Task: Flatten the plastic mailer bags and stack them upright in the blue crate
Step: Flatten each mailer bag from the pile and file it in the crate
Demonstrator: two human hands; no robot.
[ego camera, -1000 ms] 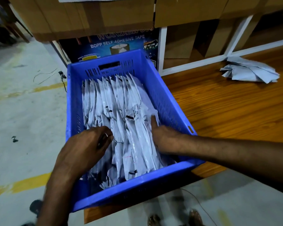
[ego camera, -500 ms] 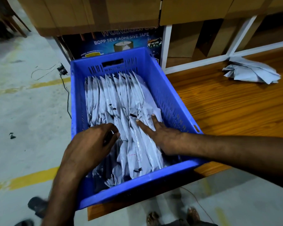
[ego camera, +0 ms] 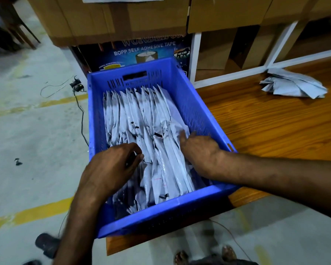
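Both hands are in the blue crate (ego camera: 197, 115) now. The crate sits at the end of the wooden surface (ego camera: 275, 131), which runs off to the crate's right, so the person can stand right over it. Inside, the mailer bags (ego camera: 141, 119) stand on edge, side by side from left wall to right wall, leaning a bit toward the right wall. They're packed upright so more fit.

Right hand (ego camera: 201, 150) is by the crate's right wall, near end. Its fingers (ego camera: 183, 136) are mostly straight and slightly spread, pressing flat on the last bags, prob. to squeeze air out and hold the row against that wall.

Left hand (ego camera: 111, 169) is over the crate's near-left part, fingers curled down w/ the thumb closing in. It looks to be pinching the top edges of a few bags to bunch them rightward, tho the knuckles hide the tips, so not certain.

The row's near end is ragged and needs tidying. More work is waiting: a loose pile (ego camera: 292, 87) of crumpled mailers lies well right of the crate, not flattened yet.
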